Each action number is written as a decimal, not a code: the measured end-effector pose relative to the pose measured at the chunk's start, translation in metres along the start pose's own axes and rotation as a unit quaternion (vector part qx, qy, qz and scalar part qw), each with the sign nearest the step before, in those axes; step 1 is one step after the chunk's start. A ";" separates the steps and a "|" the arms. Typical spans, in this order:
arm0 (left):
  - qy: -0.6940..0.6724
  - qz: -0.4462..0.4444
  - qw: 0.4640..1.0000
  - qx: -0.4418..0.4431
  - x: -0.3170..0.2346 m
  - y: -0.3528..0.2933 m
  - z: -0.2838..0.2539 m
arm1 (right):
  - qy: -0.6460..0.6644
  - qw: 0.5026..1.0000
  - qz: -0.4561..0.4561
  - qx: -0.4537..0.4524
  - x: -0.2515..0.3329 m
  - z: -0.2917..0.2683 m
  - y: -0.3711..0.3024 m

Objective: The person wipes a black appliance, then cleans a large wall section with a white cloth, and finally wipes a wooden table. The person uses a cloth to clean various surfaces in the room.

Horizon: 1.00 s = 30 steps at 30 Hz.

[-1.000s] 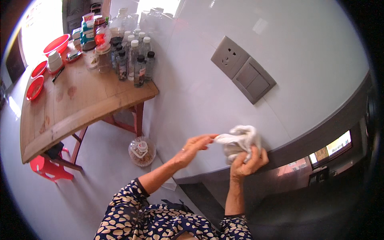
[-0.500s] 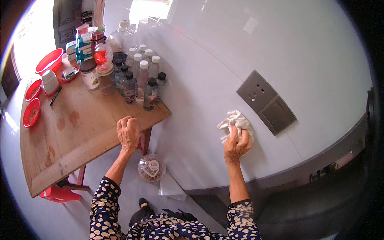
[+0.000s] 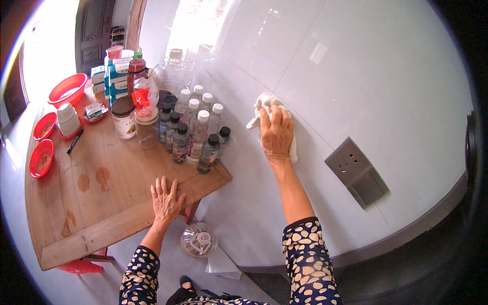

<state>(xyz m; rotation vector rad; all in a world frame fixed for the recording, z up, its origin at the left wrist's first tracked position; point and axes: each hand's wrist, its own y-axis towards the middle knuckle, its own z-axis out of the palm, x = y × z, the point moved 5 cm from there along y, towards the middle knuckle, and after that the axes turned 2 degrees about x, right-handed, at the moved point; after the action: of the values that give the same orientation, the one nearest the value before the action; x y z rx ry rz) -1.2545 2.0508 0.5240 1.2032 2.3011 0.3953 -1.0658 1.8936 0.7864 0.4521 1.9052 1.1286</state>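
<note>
My right hand presses a crumpled white cloth against the pale glossy wall, above and left of a dark grey socket and switch plate. Its fingers are bent over the cloth, and part of the cloth hangs below the palm. My left hand lies flat with fingers spread on the near edge of the wooden table. Beyond it stand several clear bottles with white or black caps, close to the wall.
Jars, stacked tissue packs and a large clear jug crowd the table's back. Red bowls, stacked white cups and a black marker lie left. Below the table are a clear round container and a red stool.
My right hand has moved the cloth up and left along the wall, away from the socket plate. My left hand has uncurled and now rests flat on the table edge.
</note>
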 end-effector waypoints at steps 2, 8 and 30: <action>-0.026 0.000 1.000 0.012 -0.007 0.001 -0.009 | 0.005 1.000 -0.003 -0.003 -0.007 0.000 0.002; -0.004 0.069 0.996 0.062 -0.009 0.003 -0.022 | -0.011 0.995 0.084 -0.044 -0.009 -0.048 -0.048; 0.004 0.020 0.993 0.112 -0.009 0.014 -0.020 | 0.034 0.984 -0.165 0.062 0.073 0.134 0.136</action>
<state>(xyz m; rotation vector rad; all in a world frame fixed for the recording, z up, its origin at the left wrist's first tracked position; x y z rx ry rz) -1.2518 2.0512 0.5494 1.3578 2.3807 0.1581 -1.0134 2.0845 0.8352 0.1562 2.0278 0.8204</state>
